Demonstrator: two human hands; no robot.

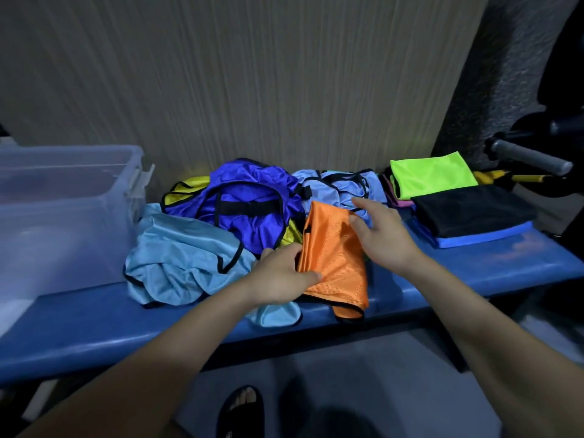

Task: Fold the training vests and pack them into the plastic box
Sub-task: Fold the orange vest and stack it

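Head view: orange vest (335, 263) lies folded to a narrow panel at the front of the blue bench (474, 273), lower end hanging a bit over the front edge, on top of the loose pile. Looks thin, shiny mesh w/ black binding, so prob. very light, limp and slippery; folds likely slide apart unless pinned flat. Best hold, I'd say: along the bound edges or both short ends, palm flat on the middle while creasing.

Left hand (284, 276) pinches the vest's left edge, thumb on top, fingers curled under. Right hand (379, 235) rests on the top-right corner, fingers spread and fairly straight, pressing rather than gripping.

Outward: at 9 o'clock from the orange one, a crumpled light blue vest (180, 260); at 11, a royal blue vest (252, 210) with yellow fabric peeking under it; at 12–1, another pale blue vest (341, 188). At 2 o'clock, well apart, a folded stack (467, 213) topped by black, w/ a lime green vest (429, 175) behind. Plastic box (63, 197) sits far out at 9–10 o'clock, lid off.

Hard to tell: box contents (walls cloudy, left side cut off), how many vests are in the pile, what's under the orange one. Dark gear at far right is unclear.
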